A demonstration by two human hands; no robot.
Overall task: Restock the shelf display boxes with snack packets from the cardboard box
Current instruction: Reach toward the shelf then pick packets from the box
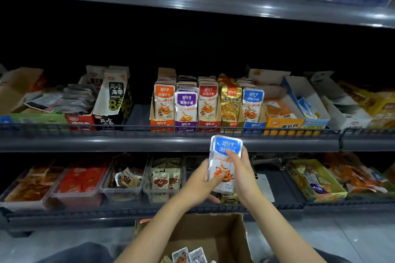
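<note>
Snack packets [224,166] labelled 劲仔 sit gripped in curled fingers [232,153] of left hand [197,186] and right hand [244,177].

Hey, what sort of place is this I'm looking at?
Most likely a shop's snack aisle. Metal shelves with wire front rails carry display boxes of snack packets, an open cardboard box sits on the floor below, and the left hand and right hand hold blue packets.

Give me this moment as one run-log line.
left hand: grips blue-topped packet stack | right hand: grips same stack | stack: upright, at middle shelf edge | blue display box: has packets | cardboard box: holds packets
</note>
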